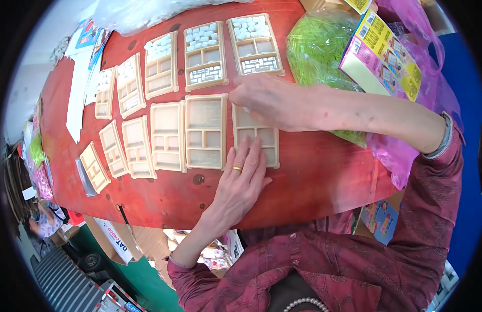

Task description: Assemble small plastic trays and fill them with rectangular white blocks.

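My left hand [240, 179] lies with its fingers stretched out on the near end of a cream plastic compartment tray [271, 143] at the right of the near row. Over the far end of that tray, my right hand [269, 101] is closed, its fingers bent down. A bit of white shows under its fingertips, too small to name. Just beyond stands another cream tray [246, 49], with white rounded pieces [250, 27] in its far compartment and patterned white tiles [259, 65] in its near one. Left of my hands sits a tray [205, 117] with no pieces showing.
More trays [168, 135] stand in two rows on the red table [314, 182]. A clear bag of green strips [319, 47], a printed card box [384, 57] and a pink plastic bag [397, 156] crowd the right. Folded card sheets [82, 88] lie far left.
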The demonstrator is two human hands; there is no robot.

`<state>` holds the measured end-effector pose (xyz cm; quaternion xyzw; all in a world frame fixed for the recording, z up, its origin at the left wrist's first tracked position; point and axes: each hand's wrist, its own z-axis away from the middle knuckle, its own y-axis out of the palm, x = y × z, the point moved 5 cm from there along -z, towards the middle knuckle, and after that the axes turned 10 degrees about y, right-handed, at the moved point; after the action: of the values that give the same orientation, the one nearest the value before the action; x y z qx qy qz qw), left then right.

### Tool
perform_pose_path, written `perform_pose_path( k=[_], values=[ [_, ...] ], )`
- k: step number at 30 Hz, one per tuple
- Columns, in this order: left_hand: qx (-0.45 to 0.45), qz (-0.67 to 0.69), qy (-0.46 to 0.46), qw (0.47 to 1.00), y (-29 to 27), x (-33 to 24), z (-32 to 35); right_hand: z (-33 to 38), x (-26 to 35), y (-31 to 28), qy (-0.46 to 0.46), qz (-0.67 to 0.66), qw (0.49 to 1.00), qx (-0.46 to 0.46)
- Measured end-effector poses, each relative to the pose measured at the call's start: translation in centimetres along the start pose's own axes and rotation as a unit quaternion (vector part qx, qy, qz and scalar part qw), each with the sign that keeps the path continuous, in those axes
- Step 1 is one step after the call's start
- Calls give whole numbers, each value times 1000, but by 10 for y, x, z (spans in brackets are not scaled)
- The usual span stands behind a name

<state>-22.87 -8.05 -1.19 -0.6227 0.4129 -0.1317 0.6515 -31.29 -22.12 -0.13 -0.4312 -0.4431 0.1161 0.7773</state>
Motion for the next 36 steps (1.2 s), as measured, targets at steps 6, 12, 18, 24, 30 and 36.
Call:
perform_pose_path(
  k=[6,12,18,24,30,36],
  values=[
    [-6,-26,10,1000,12,3,5,8,5,3,-87,-25,990,-104],
    [-13,-16,11,1000,11,3,1,8,-1,-6,-105,-34,983,-147],
    [-11,-12,7,1000,9,6,-2,-1,-6,-31,-9,-14,996,-92],
    [2,-46,11,999,9,7,-4,12,0,-36,2,-3,1000,-18],
    [-31,-30,13,999,-28,14,-8,-8,14,-77,-100,9,993,-67],
    [-117,-25,-82,989,-91,93,-13,-78,2,-122,8,21,994,-105]
  ],
)
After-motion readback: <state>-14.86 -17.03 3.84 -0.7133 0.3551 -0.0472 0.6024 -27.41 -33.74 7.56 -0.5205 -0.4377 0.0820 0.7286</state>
